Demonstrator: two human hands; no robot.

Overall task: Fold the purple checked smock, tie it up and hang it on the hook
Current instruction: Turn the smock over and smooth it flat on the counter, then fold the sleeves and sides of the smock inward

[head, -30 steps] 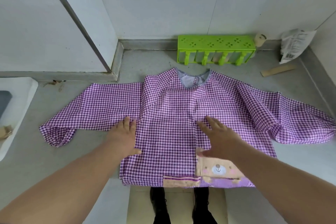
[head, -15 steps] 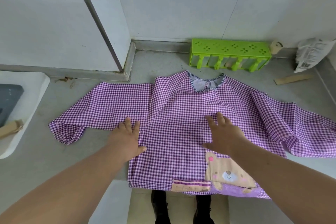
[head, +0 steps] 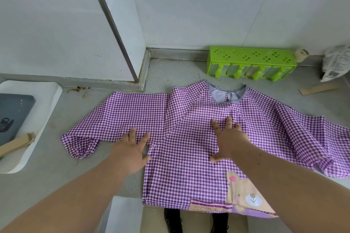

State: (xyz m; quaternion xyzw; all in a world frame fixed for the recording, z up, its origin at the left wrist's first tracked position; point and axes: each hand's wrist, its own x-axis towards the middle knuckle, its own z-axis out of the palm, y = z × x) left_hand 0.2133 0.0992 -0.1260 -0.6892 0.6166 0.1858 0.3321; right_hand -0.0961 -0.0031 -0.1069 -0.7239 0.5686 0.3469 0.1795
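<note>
The purple checked smock [head: 181, 172] lies spread face up on a grey counter [head: 56, 185], neck opening away from me, both sleeves stretched out sideways. A bear patch [head: 246, 193] decorates its lower right corner. My left hand [head: 130, 151] presses flat with straight fingers where the left sleeve meets the body. My right hand [head: 227, 138] lies flat, fingers spread, on the chest below the neckline. No hook is in view.
A green plastic rack [head: 250, 62] stands against the back wall. At the far right are a crumpled white bag [head: 335, 64] and a cardboard strip [head: 318, 89]. A white tray [head: 37, 111] with a dark slab lies at the left. The smock's hem hangs over the counter's front edge.
Both flat hands have slid away from me, up the smock toward the neckline. The view has tilted, so the smock sits lower in frame.
</note>
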